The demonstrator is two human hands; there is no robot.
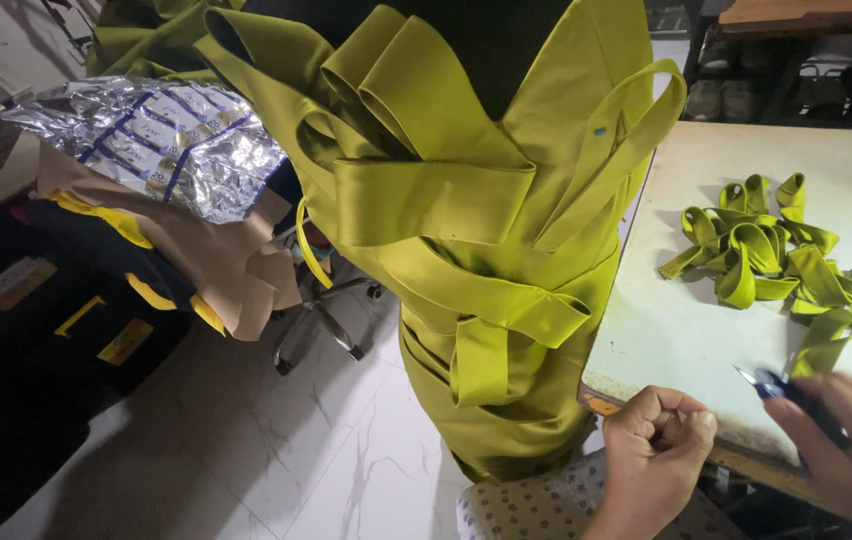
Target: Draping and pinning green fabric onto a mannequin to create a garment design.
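At the counter [666, 330] edge, left hand [654, 440] is a closed fist; right hand [846, 440] grips small snips [766, 382] beside olive fabric loops [776, 255]

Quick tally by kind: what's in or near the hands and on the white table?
Small blue-handled snips, in right hand: 1
Pile of olive-green fabric loops on table: 1
Stack of olive-green fabric pieces: 1
Left hand, closed fist: 1
Total: 4
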